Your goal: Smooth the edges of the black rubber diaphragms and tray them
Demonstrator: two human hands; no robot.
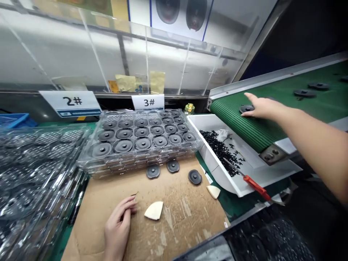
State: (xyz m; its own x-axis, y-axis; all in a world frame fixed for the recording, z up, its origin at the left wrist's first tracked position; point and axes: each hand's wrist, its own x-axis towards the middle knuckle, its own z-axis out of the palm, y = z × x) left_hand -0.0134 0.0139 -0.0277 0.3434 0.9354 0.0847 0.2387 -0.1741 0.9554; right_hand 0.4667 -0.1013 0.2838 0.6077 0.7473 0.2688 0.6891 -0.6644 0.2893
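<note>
My right hand [262, 107] reaches over the near end of the green conveyor belt [231, 112], its thumb and forefinger spread apart. Between them lies a round black plastic disc [245, 108], and the thumb tip seems to touch its edge. My left hand [119, 225] rests on the cardboard sheet [95, 203], fingers loosely bent and nothing visible in them. A thin dark scrap [135, 194] lies by its fingertips. To its right is a cream wedge-shaped piece [154, 211]. Three more black discs, one of them a tilted disc [195, 177], lie farther up the cardboard.
Stacked clear trays [141, 154] hold rows of black discs. More clear trays [35, 181] stand at left. A white bin [217, 174] holds small black parts and a red-handled tool [257, 186]. Another cream wedge [213, 191] lies near it. Other discs [304, 93] sit up the belt.
</note>
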